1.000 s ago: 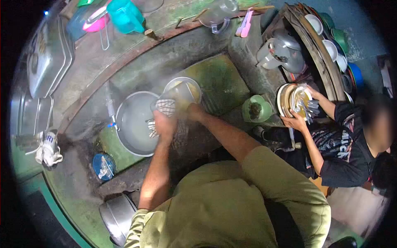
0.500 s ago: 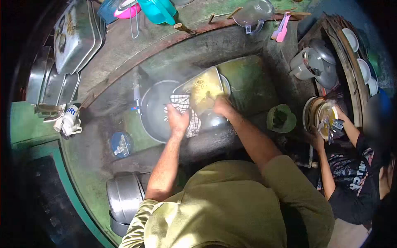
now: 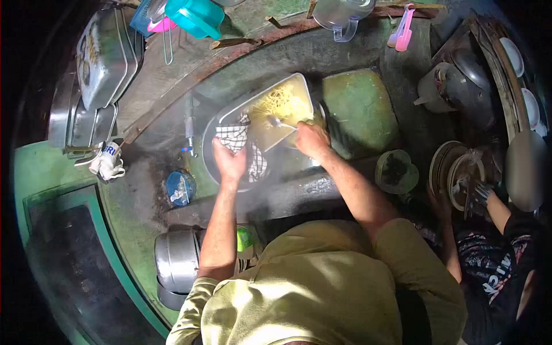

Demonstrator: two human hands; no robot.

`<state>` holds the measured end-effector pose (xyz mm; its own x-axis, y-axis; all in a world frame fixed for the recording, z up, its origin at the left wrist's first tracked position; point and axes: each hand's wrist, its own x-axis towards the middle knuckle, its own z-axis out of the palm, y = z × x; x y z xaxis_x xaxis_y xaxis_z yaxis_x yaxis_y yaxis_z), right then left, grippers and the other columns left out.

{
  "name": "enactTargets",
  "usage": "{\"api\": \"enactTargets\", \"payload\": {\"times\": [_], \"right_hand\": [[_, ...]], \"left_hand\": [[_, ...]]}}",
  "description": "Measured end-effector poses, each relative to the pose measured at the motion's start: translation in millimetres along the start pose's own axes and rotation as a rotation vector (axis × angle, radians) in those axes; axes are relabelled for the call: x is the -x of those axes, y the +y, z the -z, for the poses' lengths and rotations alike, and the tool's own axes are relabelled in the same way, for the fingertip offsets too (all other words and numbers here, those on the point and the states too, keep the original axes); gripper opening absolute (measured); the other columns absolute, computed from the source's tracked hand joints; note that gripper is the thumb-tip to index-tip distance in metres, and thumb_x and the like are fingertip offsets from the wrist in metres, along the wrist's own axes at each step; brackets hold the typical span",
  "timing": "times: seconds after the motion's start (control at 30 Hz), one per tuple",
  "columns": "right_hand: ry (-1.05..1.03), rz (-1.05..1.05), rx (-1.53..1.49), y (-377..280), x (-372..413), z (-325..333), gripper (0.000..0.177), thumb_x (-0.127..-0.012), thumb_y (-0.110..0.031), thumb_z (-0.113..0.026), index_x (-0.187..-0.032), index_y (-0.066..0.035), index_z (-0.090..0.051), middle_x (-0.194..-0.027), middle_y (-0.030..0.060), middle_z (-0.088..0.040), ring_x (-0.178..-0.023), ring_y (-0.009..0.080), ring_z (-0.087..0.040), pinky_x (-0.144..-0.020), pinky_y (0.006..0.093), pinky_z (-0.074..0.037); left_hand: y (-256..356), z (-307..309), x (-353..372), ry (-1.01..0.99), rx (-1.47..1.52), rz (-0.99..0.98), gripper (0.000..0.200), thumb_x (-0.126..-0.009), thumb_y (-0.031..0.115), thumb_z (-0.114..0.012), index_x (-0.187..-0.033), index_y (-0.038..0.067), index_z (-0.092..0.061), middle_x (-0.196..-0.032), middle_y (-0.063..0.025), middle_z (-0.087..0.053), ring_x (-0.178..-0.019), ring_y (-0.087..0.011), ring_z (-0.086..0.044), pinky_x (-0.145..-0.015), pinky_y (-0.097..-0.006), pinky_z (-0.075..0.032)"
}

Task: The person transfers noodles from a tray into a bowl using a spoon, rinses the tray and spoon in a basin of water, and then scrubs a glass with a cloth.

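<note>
A tilted metal pan [image 3: 226,109] holds yellow noodles [image 3: 280,102] in cloudy liquid. My left hand [image 3: 231,163] grips its near left side through a black-and-white checked cloth [image 3: 231,138]. My right hand [image 3: 312,140] is closed round the handle of a metal spoon [image 3: 274,121], whose bowl lies at the noodles. Under the pan, partly hidden, is a large round grey basin [image 3: 209,150], with steam around it. Another round vessel shows in part behind my right hand.
A co-worker's hands [image 3: 441,202] are at stacked plates [image 3: 435,167] on the right. A green bowl [image 3: 397,172] is nearer me. At left are a blue container [image 3: 181,188] and a large metal pot [image 3: 175,261]. A tap [image 3: 190,129] stands behind the basin.
The pan has shifted left, with my left hand and the cloth. The spoon now shows at the noodles. The view has shifted, and the co-worker's hands have moved over the plates.
</note>
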<state>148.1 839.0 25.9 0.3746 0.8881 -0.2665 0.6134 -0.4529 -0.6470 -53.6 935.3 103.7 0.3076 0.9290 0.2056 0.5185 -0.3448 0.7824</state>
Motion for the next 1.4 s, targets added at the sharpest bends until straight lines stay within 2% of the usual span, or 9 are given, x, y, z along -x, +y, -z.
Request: {"api": "enactTargets", "payload": {"times": [0.3, 0.47, 0.77, 0.9, 1.03, 1.1, 1.17, 1.3, 1.4], "right_hand": [[0.083, -0.166, -0.316, 9.8, -21.8, 9.3, 0.022, -0.080, -0.017, -0.051, -0.087, 0.000, -0.063, -0.088, 0.0210, -0.066, -0.084, 0.0384, -0.064, -0.074, 0.0457, -0.049], [0.052, -0.285, -0.396, 63.7, -24.8, -31.4, 0.026, -0.076, -0.013, -0.051, -0.095, -0.002, -0.066, -0.091, 0.0210, -0.067, -0.089, 0.0353, -0.065, -0.077, 0.0422, -0.050], [-0.008, -0.329, -0.300, 49.0, 1.4, 0.7, 0.026, -0.075, -0.012, -0.049, -0.092, 0.000, -0.065, -0.086, 0.0224, -0.066, -0.083, 0.0383, -0.065, -0.074, 0.0448, -0.050], [0.310, -0.125, -0.389, 7.0, -23.7, 5.7, 0.022, -0.077, -0.018, -0.055, -0.088, -0.002, -0.065, -0.084, 0.0251, -0.065, -0.081, 0.0381, -0.066, -0.072, 0.0468, -0.050], [0.155, -0.252, -0.353, -1.8, -52.3, 1.6, 0.029, -0.079, -0.017, -0.055, -0.102, -0.003, -0.064, -0.098, 0.0227, -0.066, -0.093, 0.0388, -0.063, -0.081, 0.0441, -0.050], [-0.085, -0.290, -0.165, 4.6, -53.7, -8.2, 0.031, -0.081, -0.025, -0.056, -0.101, -0.003, -0.066, -0.096, 0.0216, -0.067, -0.093, 0.0383, -0.064, -0.080, 0.0453, -0.050], [-0.010, -0.244, -0.263, 8.3, -29.8, 4.1, 0.043, -0.080, -0.040, -0.059, -0.100, -0.003, -0.069, -0.091, 0.0223, -0.068, -0.091, 0.0381, -0.066, -0.078, 0.0461, -0.052], [0.077, -0.088, -0.242, -7.2, -3.5, 10.5, 0.033, -0.087, -0.027, -0.050, -0.107, -0.003, -0.061, -0.082, 0.0209, -0.067, -0.082, 0.0380, -0.066, -0.072, 0.0461, -0.053], [-0.013, 0.120, -0.123, -42.4, 22.1, 18.3, 0.028, -0.080, -0.010, -0.052, -0.104, 0.001, -0.059, -0.084, 0.0213, -0.066, -0.081, 0.0349, -0.066, -0.068, 0.0445, -0.054]], "left_hand": [[14.4, -15.3, 25.3, 0.004, -0.435, -0.132, 0.048, -0.067, 0.011, -0.070, -0.106, -0.001, -0.045, -0.095, -0.0242, -0.057, -0.091, -0.0431, -0.057, -0.079, -0.0455, -0.046], [4.0, -7.9, 11.3, 0.014, -0.535, -0.278, 0.044, -0.067, 0.013, -0.071, -0.102, 0.000, -0.047, -0.095, -0.0209, -0.056, -0.090, -0.0407, -0.057, -0.078, -0.0450, -0.046], [-20.0, -14.4, -4.5, 0.094, -0.520, -0.186, 0.049, -0.056, 0.005, -0.069, -0.100, 0.001, -0.046, -0.092, -0.0181, -0.054, -0.090, -0.0400, -0.055, -0.079, -0.0447, -0.044], [-14.0, -17.8, -7.7, 0.104, -0.560, -0.197, 0.047, -0.059, 0.005, -0.068, -0.100, 0.001, -0.047, -0.091, -0.0179, -0.055, -0.088, -0.0398, -0.056, -0.078, -0.0445, -0.045], [0.2, -14.5, -3.2, 0.114, -0.493, -0.146, 0.045, -0.060, 0.006, -0.067, -0.100, 0.000, -0.047, -0.090, -0.0199, -0.057, -0.087, -0.0413, -0.057, -0.078, -0.0445, -0.046], [9.5, -10.4, -5.6, 0.176, -0.480, -0.098, 0.045, -0.063, 0.006, -0.068, -0.103, -0.001, -0.047, -0.093, -0.0232, -0.059, -0.089, -0.0435, -0.059, -0.080, -0.0461, -0.046], [-9.4, -3.2, -13.7, 0.168, -0.432, -0.190, 0.048, -0.062, 0.005, -0.067, -0.105, -0.002, -0.046, -0.095, -0.0245, -0.059, -0.091, -0.0448, -0.058, -0.082, -0.0453, -0.047], [-11.6, -1.6, -20.8, 0.162, -0.405, -0.095, 0.047, -0.065, 0.002, -0.064, -0.109, -0.003, -0.047, -0.097, -0.0219, -0.061, -0.092, -0.0375, -0.061, -0.084, -0.0403, -0.047], [-5.6, -1.7, -24.9, 0.098, -0.206, 0.046, 0.041, -0.070, -0.006, -0.056, -0.109, -0.005, -0.047, -0.101, -0.0162, -0.061, -0.093, -0.0228, -0.059, -0.085, -0.0325, -0.046]]}}
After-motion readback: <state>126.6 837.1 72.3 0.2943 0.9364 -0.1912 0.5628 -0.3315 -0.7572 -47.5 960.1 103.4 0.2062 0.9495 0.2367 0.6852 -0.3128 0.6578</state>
